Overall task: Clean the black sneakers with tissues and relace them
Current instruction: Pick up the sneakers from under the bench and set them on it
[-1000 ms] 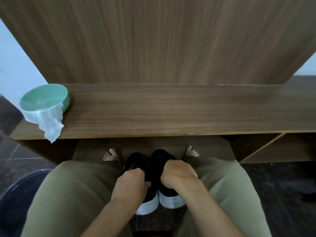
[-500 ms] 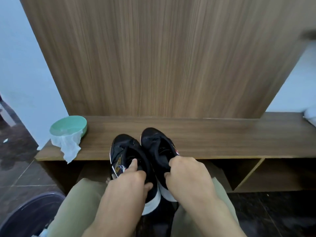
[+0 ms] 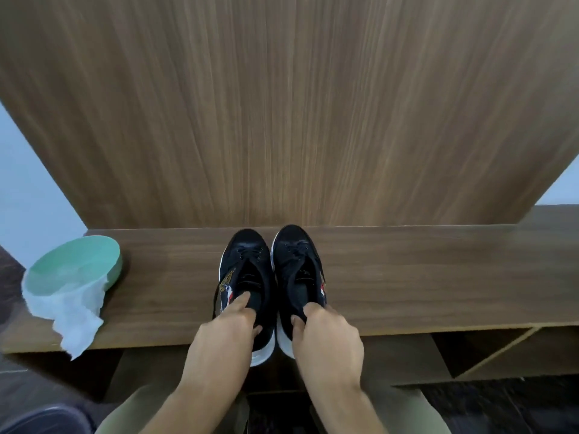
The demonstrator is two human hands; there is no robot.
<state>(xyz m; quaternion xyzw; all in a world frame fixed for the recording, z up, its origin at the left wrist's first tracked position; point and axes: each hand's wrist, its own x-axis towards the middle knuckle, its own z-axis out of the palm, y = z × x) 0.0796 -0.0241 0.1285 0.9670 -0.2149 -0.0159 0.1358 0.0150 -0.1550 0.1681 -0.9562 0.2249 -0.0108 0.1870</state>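
Two black sneakers with white soles stand side by side on the wooden bench [image 3: 407,283], toes pointing at the back panel. My left hand [image 3: 222,336] grips the heel collar of the left sneaker [image 3: 247,264], index finger inside its opening. My right hand [image 3: 326,336] grips the heel collar of the right sneaker [image 3: 297,258]. Both heels stick out a little over the bench's front edge. A white tissue [image 3: 72,311] hangs out of a green bowl [image 3: 75,264] at the bench's left end.
A tall wood panel [image 3: 282,104] rises right behind the bench. An open shelf compartment [image 3: 488,352] lies under the bench at the right. A dark round bin [image 3: 40,421] sits on the dark floor at bottom left. My knees show at the bottom.
Both hands have lifted the sneakers from the floor between my feet up onto the bench and pushed them farther back. The grip on the heels is unchanged.
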